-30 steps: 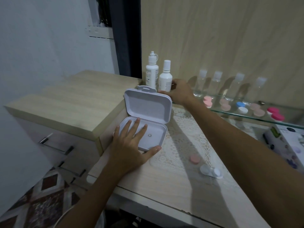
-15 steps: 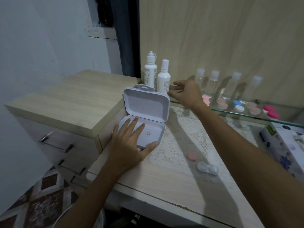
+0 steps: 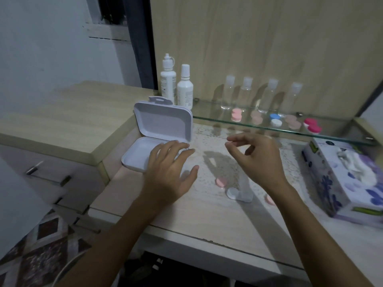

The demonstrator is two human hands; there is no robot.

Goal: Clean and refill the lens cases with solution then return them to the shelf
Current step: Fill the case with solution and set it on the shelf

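The right hand (image 3: 260, 160) had come back from the bottles (image 3: 176, 88), fingers loosely curled, holding nothing; the left hand (image 3: 169, 172) lay flat-fingered on the open box (image 3: 145, 154); the lens case (image 3: 238, 194) sat uncapped below the right hand, light, slick, best pinched at its bridge; no label was legible.

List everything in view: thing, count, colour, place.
box: 1, white, open, table's left
solution bottles: 2, white, behind the box
clear bottles: 4, clear, along the shelf's back
shelf: 1, glass, against the wood wall
shelf cases: 5, pink, beige, blue-white, beige, magenta, on the shelf
open case: 1, white, on the table
caps: 2, pink, beside the open case
tissue box: 1, purple floral, table's right
cabinet: 1, light wood, far left
left hand: over the box's base
right hand: empty, above the table
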